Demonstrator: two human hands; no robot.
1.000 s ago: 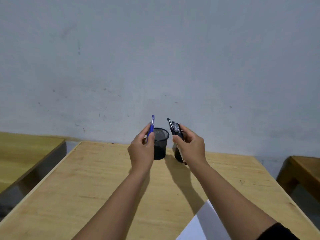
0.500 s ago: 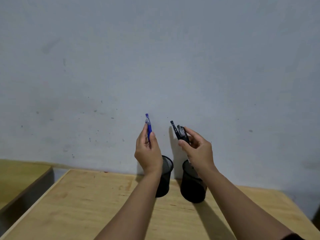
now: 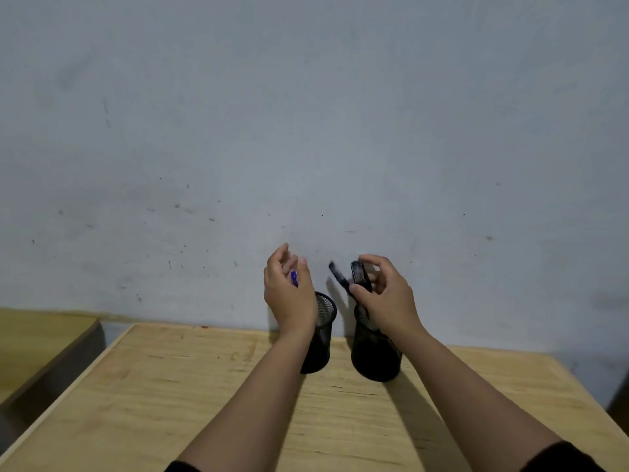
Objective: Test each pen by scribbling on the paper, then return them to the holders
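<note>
Two black mesh holders stand side by side at the far edge of the wooden table (image 3: 170,386), by the wall. My left hand (image 3: 289,294) hovers over the left holder (image 3: 321,335) with a blue pen (image 3: 294,278) between thumb and fingers; only a short piece of the pen shows. My right hand (image 3: 384,294) is above the right holder (image 3: 374,359) and grips several black pens (image 3: 350,275), their blurred top ends sticking up to the left. The paper is out of view.
A pale grey wall rises right behind the holders. Another wooden table (image 3: 41,338) stands lower at the left, across a narrow gap. The dark edge of some furniture shows at the far right (image 3: 621,400).
Both hands have dropped lower over the holders. The blue pen has sunk in my left hand, so less of it shows. The black pens have tilted further left.
</note>
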